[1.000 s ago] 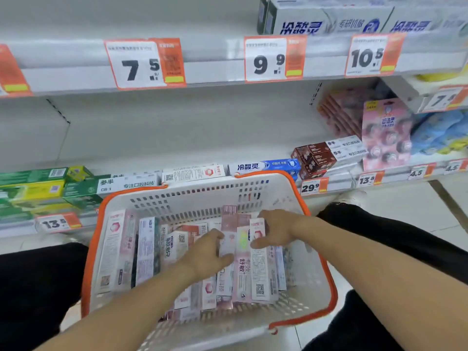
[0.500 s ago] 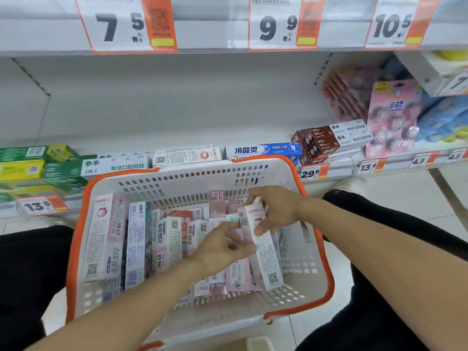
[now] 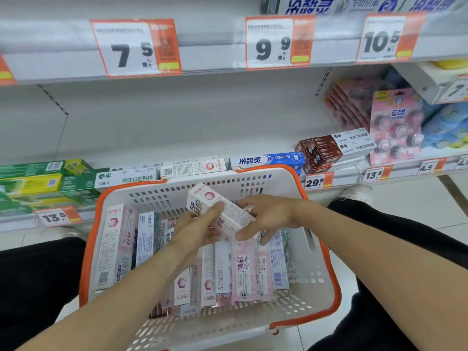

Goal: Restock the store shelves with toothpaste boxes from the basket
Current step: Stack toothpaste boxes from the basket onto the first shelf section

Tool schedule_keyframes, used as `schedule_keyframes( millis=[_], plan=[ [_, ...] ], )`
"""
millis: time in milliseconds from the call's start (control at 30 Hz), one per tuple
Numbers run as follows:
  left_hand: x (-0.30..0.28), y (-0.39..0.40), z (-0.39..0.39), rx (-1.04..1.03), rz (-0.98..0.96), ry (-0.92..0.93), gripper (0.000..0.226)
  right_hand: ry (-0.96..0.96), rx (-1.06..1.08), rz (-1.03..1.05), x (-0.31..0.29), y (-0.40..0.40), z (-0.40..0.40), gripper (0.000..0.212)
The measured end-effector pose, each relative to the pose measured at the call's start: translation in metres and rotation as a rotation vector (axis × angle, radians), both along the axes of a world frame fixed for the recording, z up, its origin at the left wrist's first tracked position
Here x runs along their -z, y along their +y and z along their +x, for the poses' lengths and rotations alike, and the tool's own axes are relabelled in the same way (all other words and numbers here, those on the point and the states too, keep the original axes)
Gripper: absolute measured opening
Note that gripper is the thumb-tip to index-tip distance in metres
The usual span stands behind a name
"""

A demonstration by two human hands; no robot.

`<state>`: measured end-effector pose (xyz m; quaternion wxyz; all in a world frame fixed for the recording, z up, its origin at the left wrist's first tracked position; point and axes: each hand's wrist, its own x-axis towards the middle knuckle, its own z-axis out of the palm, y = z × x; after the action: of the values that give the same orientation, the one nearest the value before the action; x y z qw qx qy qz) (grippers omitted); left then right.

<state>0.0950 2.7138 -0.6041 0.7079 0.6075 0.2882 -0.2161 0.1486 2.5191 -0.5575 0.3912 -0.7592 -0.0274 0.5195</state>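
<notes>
We hold one pink-and-white box [image 3: 222,211] above the basket [image 3: 317,252], tilted, its far end raised toward the basket's back wall. Our left hand [image 3: 195,230] grips its near-left side, thumb laid along the top face. Our right hand [image 3: 266,216] grasps it from the right, thumb under the lower end and fingers curled over the far edge.

Inside the basket, right below the held box, lie more boxes [image 3: 243,272], mostly pink and white, packed side by side lengthwise. One long pink box [image 3: 112,245] leans against the basket's left wall, with a blue-and-white one [image 3: 144,239] just beside it.

Behind the basket runs the shelf [image 3: 177,130], bare at its back, with a row of boxes along its front edge: green boxes [image 3: 33,183] to the basket's left, a blue box [image 3: 266,160] behind its rim, brown boxes [image 3: 319,152] to its right. Above the basket hang price tags [image 3: 136,46] reading 7.5, 9.9 and 10.5.
</notes>
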Motion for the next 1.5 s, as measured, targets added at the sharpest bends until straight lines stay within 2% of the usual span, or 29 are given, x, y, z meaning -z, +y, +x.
schedule_keyframes(
  millis=[67,167,267,433,533,667,733,833,900,1000,1067,1100,1167,1200,1300,1333,1433,1500],
  plan=[
    [-0.010,0.007,0.008,-0.005,-0.008,-0.008,0.063,-0.072,0.011,0.032,0.001,0.007,0.002,0.062],
    [-0.023,0.019,0.016,0.007,0.000,-0.064,0.058,-0.058,0.022,0.089,-0.007,0.009,0.009,0.043],
    [-0.028,0.030,0.016,-0.025,0.019,-0.095,0.053,0.032,-0.021,0.116,-0.013,0.007,0.010,0.035],
    [-0.023,0.034,0.017,0.030,-0.001,-0.104,0.070,-0.057,-0.017,0.047,-0.007,0.006,0.004,0.028],
    [-0.020,0.032,0.016,0.036,-0.038,-0.056,0.056,-0.019,0.000,0.044,-0.004,0.002,0.000,0.036],
    [-0.010,0.031,0.014,0.038,0.114,-0.014,0.046,0.050,-0.056,0.039,0.006,0.000,-0.006,0.044],
    [-0.008,0.037,0.013,0.055,0.164,-0.014,0.047,-0.035,-0.106,-0.056,0.014,-0.001,-0.004,0.049],
    [-0.006,0.051,0.015,0.142,0.302,-0.094,0.048,-0.325,-0.272,-0.345,0.031,0.002,-0.007,0.058],
    [-0.009,0.060,0.015,0.260,0.393,-0.160,0.050,-0.400,-0.370,-0.475,0.042,0.011,-0.021,0.069],
    [-0.013,0.069,0.013,0.406,0.384,-0.150,0.067,-0.353,-0.450,-0.531,0.053,0.029,-0.040,0.085],
    [-0.018,0.076,0.014,0.479,0.394,-0.104,0.081,-0.380,-0.464,-0.569,0.054,0.033,-0.041,0.082],
    [-0.019,0.081,0.015,0.527,0.421,-0.080,0.079,-0.388,-0.456,-0.585,0.053,0.034,-0.039,0.076],
    [-0.023,0.090,0.016,0.651,0.445,-0.027,0.067,-0.406,-0.452,-0.590,0.047,0.036,-0.035,0.066],
    [-0.025,0.095,0.017,0.703,0.426,0.006,0.063,-0.417,-0.453,-0.577,0.043,0.039,-0.035,0.069],
    [-0.031,0.104,0.019,0.768,0.310,0.098,0.067,-0.433,-0.428,-0.495,0.031,0.052,-0.041,0.093],
    [-0.033,0.106,0.020,0.778,0.278,0.113,0.070,-0.431,-0.410,-0.462,0.028,0.056,-0.042,0.095],
    [-0.038,0.101,0.017,0.795,0.260,0.127,0.077,-0.391,-0.360,-0.380,0.017,0.060,-0.034,0.077],
    [-0.037,0.093,0.011,0.774,0.367,0.075,0.071,-0.405,-0.318,-0.339,0.010,0.058,-0.027,0.061]
  ],
)
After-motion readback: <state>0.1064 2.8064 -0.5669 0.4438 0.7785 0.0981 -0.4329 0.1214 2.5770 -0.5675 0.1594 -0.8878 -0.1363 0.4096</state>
